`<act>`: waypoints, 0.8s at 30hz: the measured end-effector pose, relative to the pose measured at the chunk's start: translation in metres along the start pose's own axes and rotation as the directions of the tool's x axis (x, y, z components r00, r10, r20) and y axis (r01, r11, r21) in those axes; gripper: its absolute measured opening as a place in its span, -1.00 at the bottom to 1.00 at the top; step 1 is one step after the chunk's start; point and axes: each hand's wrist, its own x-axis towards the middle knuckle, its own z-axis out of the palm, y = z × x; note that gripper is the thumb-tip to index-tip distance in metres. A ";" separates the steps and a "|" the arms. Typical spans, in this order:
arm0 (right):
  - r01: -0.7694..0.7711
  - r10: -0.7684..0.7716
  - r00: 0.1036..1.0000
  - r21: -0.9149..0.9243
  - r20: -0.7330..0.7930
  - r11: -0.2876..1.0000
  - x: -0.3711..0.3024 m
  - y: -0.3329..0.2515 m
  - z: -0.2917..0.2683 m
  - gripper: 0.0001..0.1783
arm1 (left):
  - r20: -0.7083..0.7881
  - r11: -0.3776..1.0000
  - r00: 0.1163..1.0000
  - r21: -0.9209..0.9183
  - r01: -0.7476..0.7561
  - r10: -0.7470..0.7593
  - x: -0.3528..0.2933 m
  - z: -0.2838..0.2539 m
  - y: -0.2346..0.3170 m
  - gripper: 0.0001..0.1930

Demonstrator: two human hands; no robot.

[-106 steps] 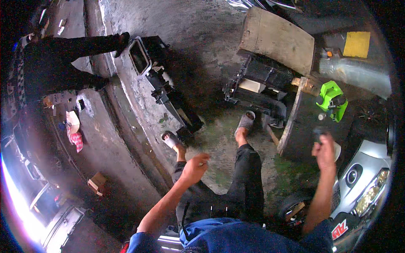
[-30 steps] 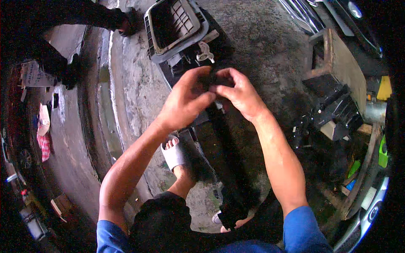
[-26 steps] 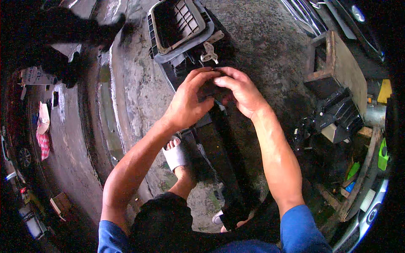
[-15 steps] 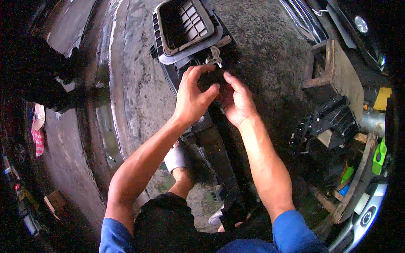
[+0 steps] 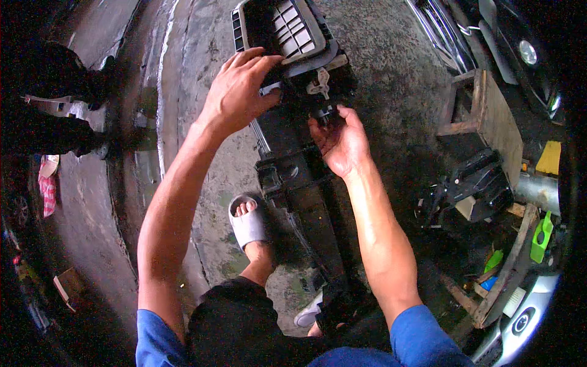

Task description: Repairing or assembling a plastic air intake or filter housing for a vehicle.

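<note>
A long black plastic housing, which looks like a car's air-conditioning box, stretches away in front of me. At its far end is a rectangular duct opening with a grey frame and a ribbed grille inside. Over the frame's near left corner lies my left hand, fingers stretched and thumb apart, holding nothing. My right hand curls around a small dark part at the housing's right side, fingertips partly in shadow. Just beyond that part sits a pale lever-like piece.
On the right are a wooden crate, a black plastic assembly and a wooden frame with scraps. A silver car panel lies at lower right. My sandalled foot is left of the housing. Someone's dark-clothed legs show at far left.
My left hand has left the spot beside my right hand and moved left and up onto the duct frame. The right hand stays nearly in place, and the small dark part now shows.
</note>
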 end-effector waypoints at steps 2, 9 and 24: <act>0.022 -0.023 1.000 -0.035 -0.022 0.999 0.001 0.003 -0.002 -0.69 | -0.053 1.000 0.998 -0.018 0.014 -0.015 -0.005 0.008 -0.001 -0.45; 0.078 -0.080 0.997 -0.170 -0.007 0.982 -0.020 0.010 0.002 -0.74 | -0.032 0.992 0.994 -0.072 0.102 -0.104 -0.019 0.005 0.009 -0.47; 0.385 -0.368 0.922 -0.418 0.124 0.823 -0.059 0.021 0.001 -0.48 | -0.097 0.756 0.927 -0.612 0.231 -0.361 -0.036 0.001 0.095 -0.61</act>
